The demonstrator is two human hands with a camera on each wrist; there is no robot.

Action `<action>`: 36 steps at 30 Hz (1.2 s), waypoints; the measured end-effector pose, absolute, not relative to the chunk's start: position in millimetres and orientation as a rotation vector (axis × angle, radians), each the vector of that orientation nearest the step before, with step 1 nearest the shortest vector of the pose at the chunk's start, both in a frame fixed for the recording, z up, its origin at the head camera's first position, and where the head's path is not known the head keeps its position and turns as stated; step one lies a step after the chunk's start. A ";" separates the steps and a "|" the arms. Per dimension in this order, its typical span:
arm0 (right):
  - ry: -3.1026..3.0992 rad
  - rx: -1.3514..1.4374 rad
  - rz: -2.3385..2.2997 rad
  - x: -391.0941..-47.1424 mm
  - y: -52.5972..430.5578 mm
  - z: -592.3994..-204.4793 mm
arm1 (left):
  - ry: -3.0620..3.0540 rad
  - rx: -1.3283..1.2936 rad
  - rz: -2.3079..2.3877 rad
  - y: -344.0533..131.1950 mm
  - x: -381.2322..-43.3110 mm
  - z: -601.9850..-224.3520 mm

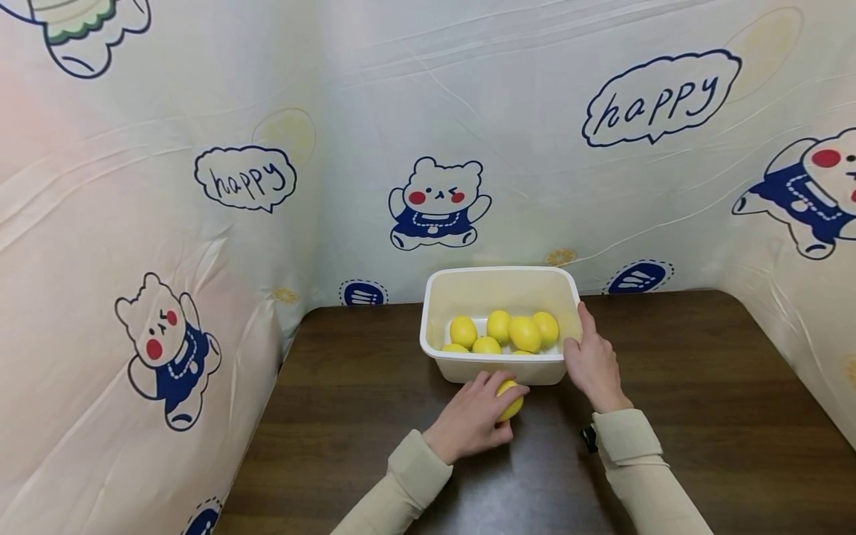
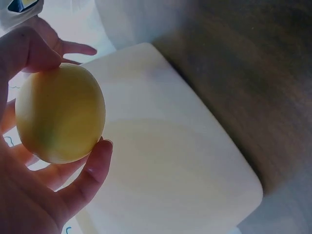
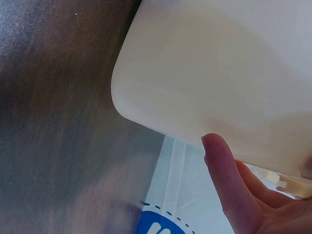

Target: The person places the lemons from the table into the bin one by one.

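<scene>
My left hand (image 1: 470,417) holds a yellow lemon (image 1: 512,402) just in front of a white plastic bin (image 1: 495,371). In the left wrist view, thumb and fingers curl round this lemon (image 2: 61,114), and the bin's wall (image 2: 165,141) is behind it. At the bin's right end, my right hand (image 1: 594,362) grips the front right corner by the rim. The right wrist view has a finger (image 3: 222,165) against the bin's outer wall (image 3: 204,73). Several lemons (image 1: 524,334) lie on the bin's floor; its front wall partly hides the nearest ones.
The bin stands near the back of a dark brown wooden table (image 1: 354,416). Pale cloth with cartoon bears (image 1: 440,204) hangs behind the table and along both sides.
</scene>
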State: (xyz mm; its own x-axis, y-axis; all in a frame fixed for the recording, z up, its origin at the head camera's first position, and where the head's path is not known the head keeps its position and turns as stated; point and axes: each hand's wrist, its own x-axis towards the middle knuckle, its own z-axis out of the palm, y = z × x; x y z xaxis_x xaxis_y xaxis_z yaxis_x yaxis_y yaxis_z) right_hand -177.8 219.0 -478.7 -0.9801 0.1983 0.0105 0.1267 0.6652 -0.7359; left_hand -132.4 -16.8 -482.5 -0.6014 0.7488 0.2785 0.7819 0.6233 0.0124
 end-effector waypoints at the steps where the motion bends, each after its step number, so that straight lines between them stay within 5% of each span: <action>1: -2.787 -0.272 1.224 -177.5 219.0 -478.1 | -2.601 -1.248 -0.195 -17.4 -132.2 -480.6; 36: -2.789 -0.254 1.197 -178.0 219.5 -479.1 | -2.542 -1.282 -0.288 -24.1 -128.5 -441.4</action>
State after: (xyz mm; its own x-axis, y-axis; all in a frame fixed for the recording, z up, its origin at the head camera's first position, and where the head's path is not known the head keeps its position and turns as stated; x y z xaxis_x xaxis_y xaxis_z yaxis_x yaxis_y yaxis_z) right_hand -178.0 219.5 -479.1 -0.9815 0.1904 0.0225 0.1149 0.6778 -0.7262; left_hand -128.5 -24.1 -441.4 -0.5676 0.7525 0.3340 0.8081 0.5868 0.0513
